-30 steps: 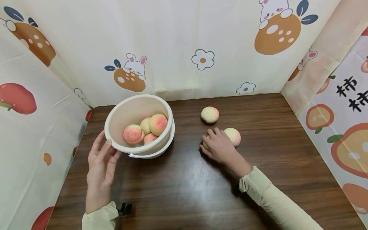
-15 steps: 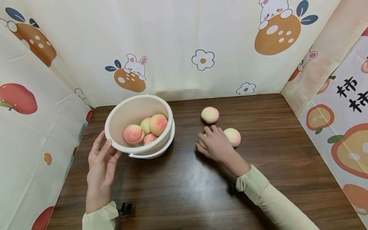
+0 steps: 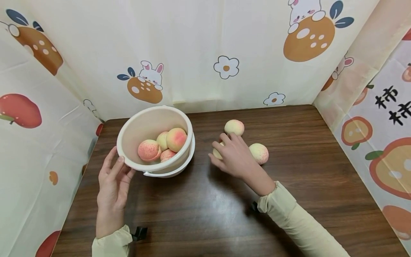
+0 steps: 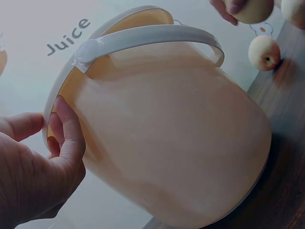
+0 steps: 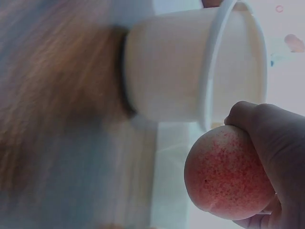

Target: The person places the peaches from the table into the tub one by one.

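Note:
A white bucket (image 3: 154, 167) stands at the left of the table, with several peaches (image 3: 149, 150) inside it. My left hand (image 3: 112, 189) pinches the bucket's rim between thumb and fingers; the left wrist view shows the grip on the rim (image 4: 50, 107) and the bucket's handle (image 4: 157, 34). In my right hand (image 3: 236, 155) is a peach (image 5: 228, 174), mottled red and pale, mostly covered by the fingers in the head view. It appears lifted off the table, to the right of the bucket.
Two more peaches lie on the dark wooden table (image 3: 199, 221): a pale one (image 3: 234, 127) behind my right hand and a speckled one (image 3: 259, 153) beside it. Printed curtains (image 3: 199, 43) enclose the table at the back and sides.
My right hand has moved left toward the bucket with the peach in it, leaving the speckled peach behind. The left hand and the bucket have stayed in place.

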Available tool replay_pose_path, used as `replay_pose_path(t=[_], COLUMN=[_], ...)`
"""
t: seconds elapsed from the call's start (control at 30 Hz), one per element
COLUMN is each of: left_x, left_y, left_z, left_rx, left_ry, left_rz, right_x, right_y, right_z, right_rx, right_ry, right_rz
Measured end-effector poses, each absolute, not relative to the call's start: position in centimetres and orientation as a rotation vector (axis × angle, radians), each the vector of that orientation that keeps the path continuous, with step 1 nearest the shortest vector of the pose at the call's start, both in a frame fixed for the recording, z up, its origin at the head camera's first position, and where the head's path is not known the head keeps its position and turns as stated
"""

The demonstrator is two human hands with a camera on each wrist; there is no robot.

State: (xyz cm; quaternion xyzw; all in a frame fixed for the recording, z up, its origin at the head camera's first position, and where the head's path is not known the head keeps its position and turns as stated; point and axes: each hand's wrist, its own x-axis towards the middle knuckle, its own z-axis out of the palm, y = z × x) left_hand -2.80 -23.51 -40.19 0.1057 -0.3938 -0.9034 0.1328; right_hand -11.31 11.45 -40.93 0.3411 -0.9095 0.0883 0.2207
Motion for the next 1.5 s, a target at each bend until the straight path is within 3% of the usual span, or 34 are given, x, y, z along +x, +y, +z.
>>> replay_pose_path(t=[0.53, 0.9, 1.5], left_x=[-2.7, -2.5, -2.8], left_y=[-23.2, -23.4, -23.3], left_z=[-40.1, -40.0, -40.4], left_rx=[0.306, 0.297, 0.275], left_ry=[-1.13, -1.084, -1.056], left_rz=[-2.635, -2.624, -2.638], right_x=[-9.9, -10.1, -12.3], right_y=[10.0, 6.1, 0.1], right_z=[-36.5, -33.5, -33.5], right_rx=[0.823, 0.923, 1.121], right_ry=[-2.383, -2.17, -2.269], right_rz=[0.592, 0.69, 0.804])
